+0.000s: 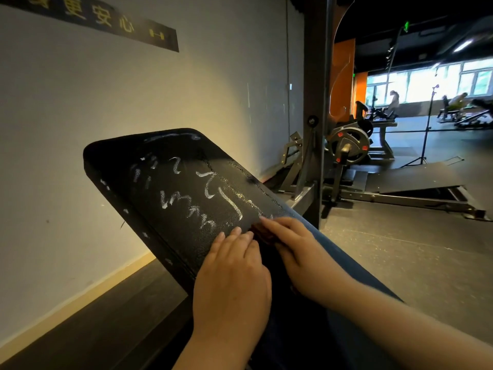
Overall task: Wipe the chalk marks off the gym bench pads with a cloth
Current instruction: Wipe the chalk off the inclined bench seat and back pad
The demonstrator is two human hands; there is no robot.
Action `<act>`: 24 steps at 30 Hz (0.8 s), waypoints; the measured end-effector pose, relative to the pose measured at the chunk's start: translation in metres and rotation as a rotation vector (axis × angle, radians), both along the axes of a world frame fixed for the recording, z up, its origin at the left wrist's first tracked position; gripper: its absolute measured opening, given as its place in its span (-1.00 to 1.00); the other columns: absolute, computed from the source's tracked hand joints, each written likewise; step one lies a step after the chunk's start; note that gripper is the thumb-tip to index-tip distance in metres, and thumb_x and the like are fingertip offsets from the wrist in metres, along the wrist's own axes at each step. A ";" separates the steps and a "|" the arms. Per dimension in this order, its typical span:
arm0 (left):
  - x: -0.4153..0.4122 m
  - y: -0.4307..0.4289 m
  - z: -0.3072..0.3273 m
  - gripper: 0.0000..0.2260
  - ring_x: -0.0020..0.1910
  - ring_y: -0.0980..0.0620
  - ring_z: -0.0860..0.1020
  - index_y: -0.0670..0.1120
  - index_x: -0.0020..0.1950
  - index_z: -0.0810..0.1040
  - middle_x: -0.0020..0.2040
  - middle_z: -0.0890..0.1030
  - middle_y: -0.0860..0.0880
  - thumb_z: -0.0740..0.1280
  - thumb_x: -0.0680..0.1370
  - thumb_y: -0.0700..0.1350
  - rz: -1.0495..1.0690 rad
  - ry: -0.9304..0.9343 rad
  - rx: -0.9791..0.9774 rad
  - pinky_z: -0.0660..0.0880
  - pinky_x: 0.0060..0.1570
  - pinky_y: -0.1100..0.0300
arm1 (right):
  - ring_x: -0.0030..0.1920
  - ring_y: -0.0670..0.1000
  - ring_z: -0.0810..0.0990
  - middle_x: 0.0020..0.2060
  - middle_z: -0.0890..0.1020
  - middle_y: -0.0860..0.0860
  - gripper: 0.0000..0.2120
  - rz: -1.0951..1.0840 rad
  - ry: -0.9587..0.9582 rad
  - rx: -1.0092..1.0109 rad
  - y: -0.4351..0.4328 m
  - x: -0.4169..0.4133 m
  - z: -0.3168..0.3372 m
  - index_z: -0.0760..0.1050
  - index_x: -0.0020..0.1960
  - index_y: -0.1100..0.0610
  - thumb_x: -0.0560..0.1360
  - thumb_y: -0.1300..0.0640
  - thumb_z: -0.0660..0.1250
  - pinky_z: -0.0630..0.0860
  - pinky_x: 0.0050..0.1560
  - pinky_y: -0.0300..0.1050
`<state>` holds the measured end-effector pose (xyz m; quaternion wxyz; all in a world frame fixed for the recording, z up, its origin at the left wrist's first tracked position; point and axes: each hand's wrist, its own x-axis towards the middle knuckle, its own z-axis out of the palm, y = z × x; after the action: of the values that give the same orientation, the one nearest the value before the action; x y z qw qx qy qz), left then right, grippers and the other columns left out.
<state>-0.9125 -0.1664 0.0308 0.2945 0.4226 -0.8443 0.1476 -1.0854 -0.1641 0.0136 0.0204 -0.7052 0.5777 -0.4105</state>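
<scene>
Head view: chalk marks (186, 193) streak the black bench pad (149, 166); left hand (234, 273) flat, right hand (290, 244) presses dark cloth (262, 232).

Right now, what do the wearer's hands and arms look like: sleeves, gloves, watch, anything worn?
Both are bare. The left hand and right hand wear no gloves, and no rings show. The forearms are uncovered as far as the frame edge, with no sleeve cuff, watch or band in view. Nails look short and unpainted. Nothing marks one hand from the other.
</scene>
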 end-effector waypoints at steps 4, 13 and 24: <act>0.001 0.001 -0.002 -0.64 0.28 -0.01 0.57 -0.14 0.18 0.68 0.21 0.66 -0.06 0.21 0.50 -0.10 0.012 -0.017 -0.006 0.44 0.36 -0.01 | 0.43 -0.05 0.32 0.44 0.33 -0.07 -0.49 -0.229 -0.163 0.033 -0.031 -0.013 0.008 0.28 0.55 -0.10 0.66 0.24 0.18 0.17 0.34 -0.35; 0.001 0.002 -0.003 -0.61 0.28 0.00 0.58 -0.13 0.18 0.67 0.20 0.66 -0.06 0.15 0.51 -0.07 0.010 0.007 -0.009 0.45 0.35 -0.01 | 0.38 -0.23 0.26 0.40 0.30 -0.20 -0.48 -0.002 -0.019 0.018 -0.006 -0.005 0.000 0.25 0.54 -0.22 0.66 0.18 0.20 0.22 0.33 -0.45; 0.001 0.004 -0.005 -0.55 0.27 0.00 0.58 -0.14 0.17 0.67 0.20 0.66 -0.05 0.07 0.52 -0.05 0.001 0.029 -0.002 0.47 0.34 -0.01 | 0.44 -0.30 0.22 0.47 0.23 -0.27 -0.43 0.042 -0.016 0.055 -0.002 -0.015 0.002 0.16 0.56 -0.27 0.67 0.20 0.15 0.17 0.40 -0.40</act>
<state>-0.9115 -0.1629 0.0262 0.3073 0.4250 -0.8395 0.1424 -1.1000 -0.1666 0.0155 0.0530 -0.7131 0.5736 -0.3996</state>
